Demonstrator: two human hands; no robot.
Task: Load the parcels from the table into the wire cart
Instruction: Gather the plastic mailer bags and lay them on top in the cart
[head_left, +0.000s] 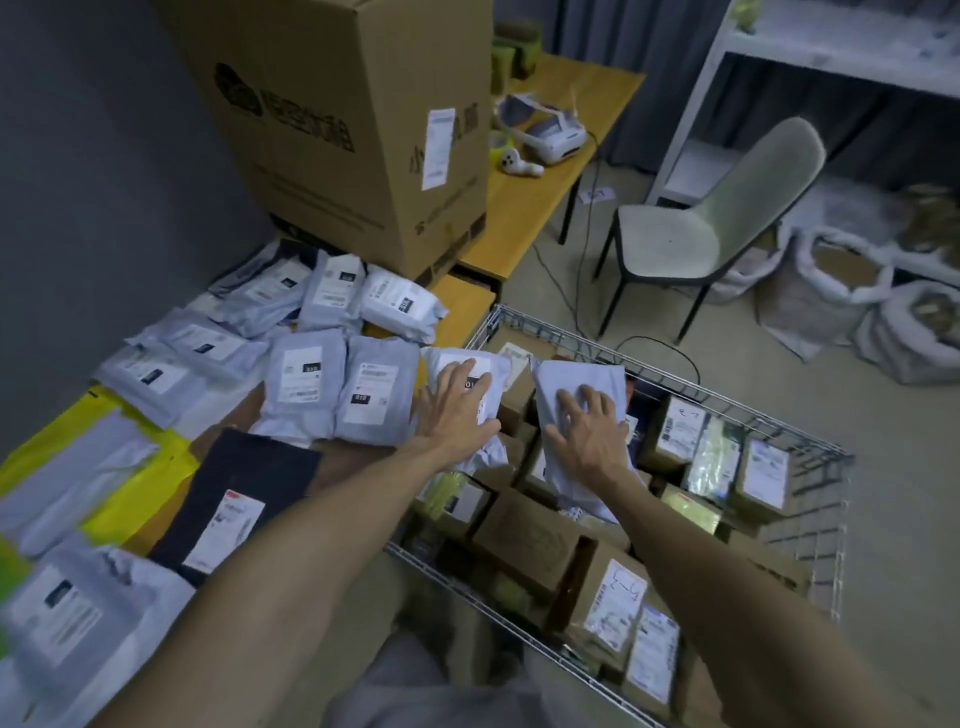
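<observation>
grey parcel (571, 376) | right hand (587, 422) covers it | cart (727, 400) cropped below

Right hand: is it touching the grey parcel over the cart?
Touching. The head view shows the right hand spread on the grey parcel, fingers lying on its top face.

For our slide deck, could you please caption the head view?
Left hand on one grey parcel, right hand on another, over the wire cart.

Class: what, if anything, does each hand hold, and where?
Left hand spread on the label face of a grey mailer; right hand on top of a second mailer over the wire cart. No curled grip shows.
</observation>
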